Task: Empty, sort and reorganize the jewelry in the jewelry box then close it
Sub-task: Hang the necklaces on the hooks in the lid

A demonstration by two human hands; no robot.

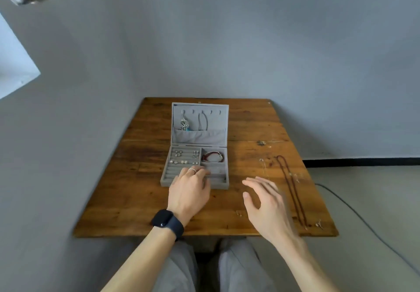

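Note:
A grey jewelry box (166, 179) lies open on the wooden table (127, 196), lid (223, 121) upright. A silver pendant (184, 124) and a dark cord (203, 121) hang from hooks in the lid. Earrings (179, 161) sit in the ring rows, and a red and white bracelet (212, 156) fills the right compartment. My left hand (189, 191) rests over the box's front rows, fingers curled down into it; what they touch is hidden. My right hand (264, 203) hovers open above the table, right of the box. A long brown bead necklace (292, 189) lies on the table at the right.
A thin silver chain (263, 166) lies left of the bead necklace. Small earrings lie near the front edge (239, 213) and the front right corner (319, 224). A grey cable (354, 212) runs on the floor at the right. The table's back edge meets the wall.

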